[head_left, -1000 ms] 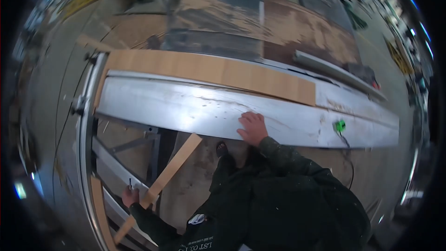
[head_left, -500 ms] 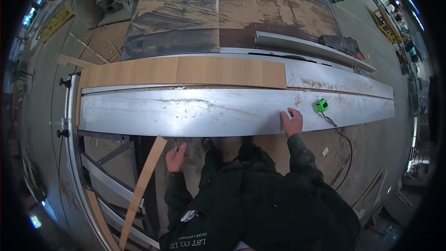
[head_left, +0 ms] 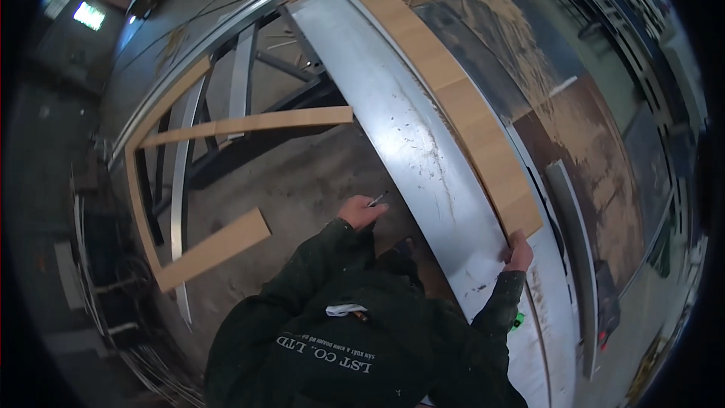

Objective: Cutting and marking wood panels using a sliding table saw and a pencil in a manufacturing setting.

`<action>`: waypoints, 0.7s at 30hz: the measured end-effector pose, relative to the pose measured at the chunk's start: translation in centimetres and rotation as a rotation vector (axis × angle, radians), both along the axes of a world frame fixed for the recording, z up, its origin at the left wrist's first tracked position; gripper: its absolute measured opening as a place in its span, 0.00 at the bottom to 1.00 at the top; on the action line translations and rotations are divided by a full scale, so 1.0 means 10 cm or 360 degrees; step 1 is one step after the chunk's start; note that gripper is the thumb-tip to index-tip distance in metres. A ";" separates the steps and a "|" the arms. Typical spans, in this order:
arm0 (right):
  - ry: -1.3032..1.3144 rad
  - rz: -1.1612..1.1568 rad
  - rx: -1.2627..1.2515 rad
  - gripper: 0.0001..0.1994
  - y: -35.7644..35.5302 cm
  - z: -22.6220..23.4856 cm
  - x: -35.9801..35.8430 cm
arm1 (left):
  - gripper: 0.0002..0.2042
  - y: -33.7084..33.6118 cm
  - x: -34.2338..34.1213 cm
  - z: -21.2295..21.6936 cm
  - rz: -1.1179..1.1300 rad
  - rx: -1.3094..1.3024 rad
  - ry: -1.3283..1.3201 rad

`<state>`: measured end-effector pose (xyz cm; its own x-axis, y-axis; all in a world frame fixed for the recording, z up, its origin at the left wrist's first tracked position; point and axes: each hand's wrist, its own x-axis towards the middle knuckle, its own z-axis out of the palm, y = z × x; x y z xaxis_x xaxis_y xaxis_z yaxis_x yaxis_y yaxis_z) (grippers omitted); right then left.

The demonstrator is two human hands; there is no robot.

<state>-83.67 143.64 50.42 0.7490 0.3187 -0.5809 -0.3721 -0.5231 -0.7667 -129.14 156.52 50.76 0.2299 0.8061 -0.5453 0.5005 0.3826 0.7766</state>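
A long wooden board lies lengthwise on the metal saw table, reaching from the far end toward me. My right hand grips the board's near end at its corner, with fingers curled over the edge. My left hand is closed round a slim pen, held beside the table's left edge and apart from the board. A green tape measure sits on the table, partly hidden by my right sleeve.
To the left, a metal frame carries wooden strips, one crossing to the table edge and a shorter one nearer me. Right of the board lie a grey metal fence and a dusty brown panel. Sawdust marks the table.
My view has swung left, so the table now runs diagonally. My right hand has gone from above the table to the board's near end. The left hand still holds the pen.
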 end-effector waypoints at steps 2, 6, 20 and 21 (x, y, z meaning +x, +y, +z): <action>0.0129 -0.0083 0.0089 0.17 -0.02 0.03 0.07 | 0.21 -0.23 -0.04 -0.01 0.0110 -0.0094 -0.0037; 0.0236 -0.0191 0.0286 0.16 -0.15 -0.02 -0.06 | 0.19 -0.34 -0.21 0.02 0.0194 -0.0313 -0.0028; 0.0633 -0.0027 0.0643 0.21 -1.32 1.25 -1.42 | 0.29 0.47 -0.01 0.17 0.0498 -0.0421 -0.1001; 0.0694 -0.0117 0.0734 0.23 -1.33 1.37 -1.69 | 0.29 0.64 -0.01 0.18 0.0575 -0.0358 -0.1121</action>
